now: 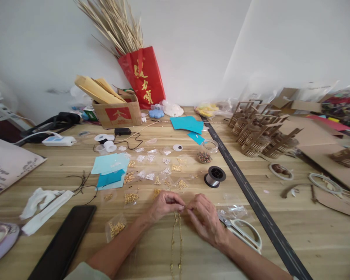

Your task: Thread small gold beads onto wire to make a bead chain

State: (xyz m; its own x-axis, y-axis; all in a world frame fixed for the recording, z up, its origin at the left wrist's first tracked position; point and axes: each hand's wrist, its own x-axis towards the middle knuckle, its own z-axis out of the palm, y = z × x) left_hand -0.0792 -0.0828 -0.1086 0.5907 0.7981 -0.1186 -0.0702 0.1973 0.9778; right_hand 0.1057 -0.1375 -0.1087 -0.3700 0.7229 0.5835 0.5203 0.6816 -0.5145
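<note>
A thin gold chain [172, 241] with small beads hangs in two strands toward the table's near edge, its upper end at the fingers of my left hand [167, 205]. That hand is closed in a pinch on the chain. Close by on the right, my right hand [203, 216] also pinches, fingertips almost meeting the left ones; what lies between them is too small to make out. White-handled scissors [245, 232] lie beside my right wrist. Small bags of gold beads [131, 198] and silver findings [150, 176] spread beyond my hands.
A spool of wire [214, 177] stands right of centre, near a dark strip [239, 177] crossing the table. At left lie a black phone [65, 241] and blue cards [111, 178]. Woven baskets [253, 140] crowd the back right; a red bag [146, 77] leans on the wall.
</note>
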